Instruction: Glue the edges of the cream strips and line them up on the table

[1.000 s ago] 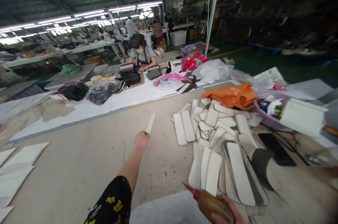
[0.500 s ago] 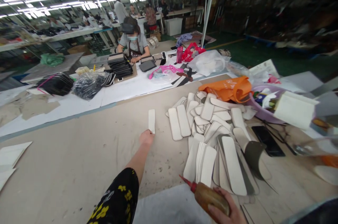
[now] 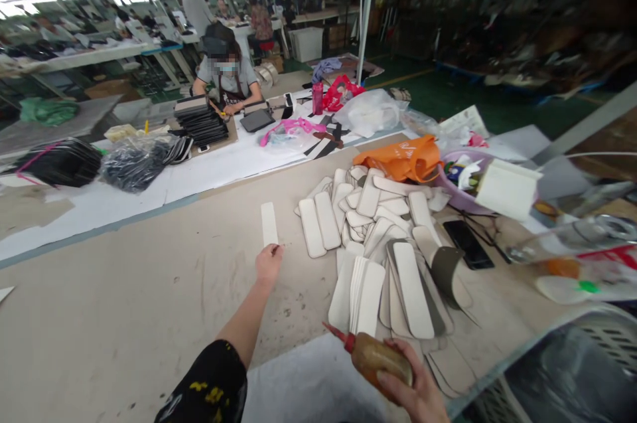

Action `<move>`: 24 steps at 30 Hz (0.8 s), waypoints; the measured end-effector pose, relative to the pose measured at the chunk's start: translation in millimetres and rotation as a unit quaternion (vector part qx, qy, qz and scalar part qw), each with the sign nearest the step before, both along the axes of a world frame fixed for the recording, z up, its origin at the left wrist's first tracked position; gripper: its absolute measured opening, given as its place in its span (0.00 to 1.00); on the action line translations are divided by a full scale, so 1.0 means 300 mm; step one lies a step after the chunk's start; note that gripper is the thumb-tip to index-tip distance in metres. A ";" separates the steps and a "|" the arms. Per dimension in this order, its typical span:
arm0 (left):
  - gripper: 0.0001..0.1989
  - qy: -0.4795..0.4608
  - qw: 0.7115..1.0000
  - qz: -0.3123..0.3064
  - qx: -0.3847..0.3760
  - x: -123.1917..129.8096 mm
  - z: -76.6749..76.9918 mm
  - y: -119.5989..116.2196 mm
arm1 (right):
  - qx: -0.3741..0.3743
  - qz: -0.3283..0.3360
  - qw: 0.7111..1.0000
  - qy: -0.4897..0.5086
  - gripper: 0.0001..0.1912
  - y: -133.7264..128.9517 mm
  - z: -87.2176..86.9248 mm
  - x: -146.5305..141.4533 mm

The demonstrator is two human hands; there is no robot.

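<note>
Right hand [image 3: 417,383]: grip wrapped round a red-tipped bottle [image 3: 381,360]. Left hand [image 3: 269,266]: grip narrow, pinching the near end of a white strip [image 3: 269,224] over the tabletop [image 3: 149,303], left of piled pieces [image 3: 368,194]. Step, apparently: positioning the strip; next move calls for steadiness.

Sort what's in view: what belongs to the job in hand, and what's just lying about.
Likely part of the job: white strip, in the left hand; red-nozzled bottle, in the right hand; pale rounded pieces.

Apparently just lying about: orange bag; black phone; purple basin.
</note>
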State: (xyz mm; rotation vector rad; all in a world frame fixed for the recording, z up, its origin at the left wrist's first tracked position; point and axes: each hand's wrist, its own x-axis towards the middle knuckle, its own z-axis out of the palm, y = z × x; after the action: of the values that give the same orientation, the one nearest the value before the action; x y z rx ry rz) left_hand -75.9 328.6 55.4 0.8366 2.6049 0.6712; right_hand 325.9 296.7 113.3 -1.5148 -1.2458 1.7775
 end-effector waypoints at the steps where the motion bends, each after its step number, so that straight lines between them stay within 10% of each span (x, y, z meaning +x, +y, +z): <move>1: 0.12 -0.024 0.999 -0.025 0.021 0.048 -0.003 -0.012 | 0.000 0.001 1.000 0.012 0.28 -0.005 -0.003 0.009; 12: 0.08 -0.067 0.940 -0.322 0.086 0.688 -0.012 -0.204 | -0.044 -0.104 0.988 0.106 0.29 -0.088 0.036 0.181; 24: 0.08 0.036 0.871 -0.453 -0.188 0.796 0.024 -0.091 | -0.035 -0.157 0.982 0.098 0.30 -0.099 0.026 0.282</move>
State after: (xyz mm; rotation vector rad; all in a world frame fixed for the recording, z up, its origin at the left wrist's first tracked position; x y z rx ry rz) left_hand 162.8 301.3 62.7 1.7422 1.9194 -0.1348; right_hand 410.5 266.9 121.2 -1.4406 -0.8064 1.7239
